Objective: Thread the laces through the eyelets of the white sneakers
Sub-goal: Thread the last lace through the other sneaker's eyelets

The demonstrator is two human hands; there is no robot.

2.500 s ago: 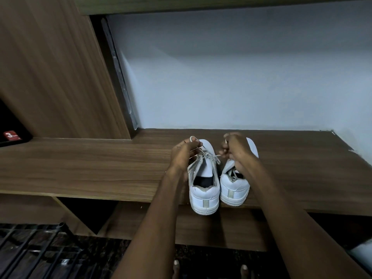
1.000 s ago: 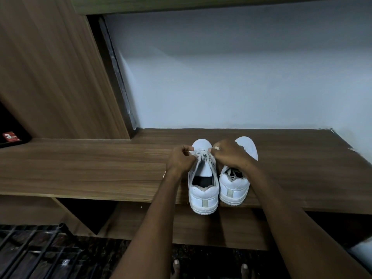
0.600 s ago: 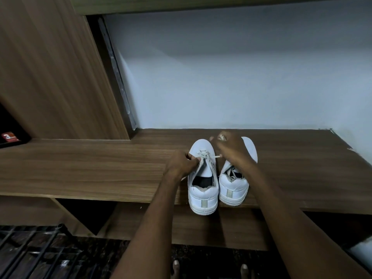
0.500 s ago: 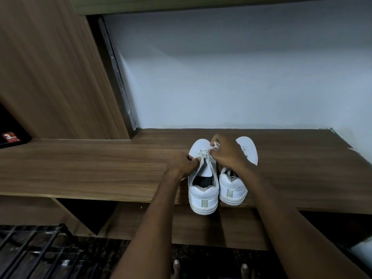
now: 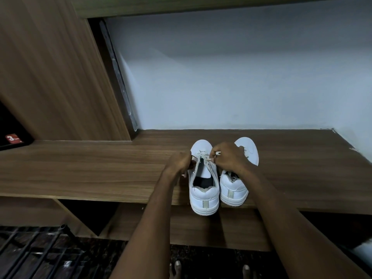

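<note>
1. Sneakers, white, stand as a pair side by side on the brown wooden counter (image 5: 100, 168), toes toward the pale wall (image 5: 241, 77) and heels at the near edge; the left sneaker (image 5: 203, 190) touches the right sneaker (image 5: 233, 190).
2. Both forearms reach in from below, and the person's toes show at the bottom edge on the dark floor.
3. The right hand (image 5: 227, 158) has come back down over the left sneaker's eyelet rows after pulling out toward the far side half a second earlier; its fingers are curled and pinch the lace (image 5: 202, 155) close to the shoe.
4. The left hand (image 5: 180, 163) has stayed at the sneaker's left flank, fingers curled round the other lace end, which pokes out pale below the fist.
5. That pull-and-return reads as one crossing just drawn snug, so the next eyelet is probably being lined up; only the lower crossings near the toe appear laced, and the tongue still stands bare above.
6. The right hand covers much of the right sneaker's lacing, so its state cannot be judged.
7. Individual eyelets and the lace tip are too small and blurred to make out.
</note>
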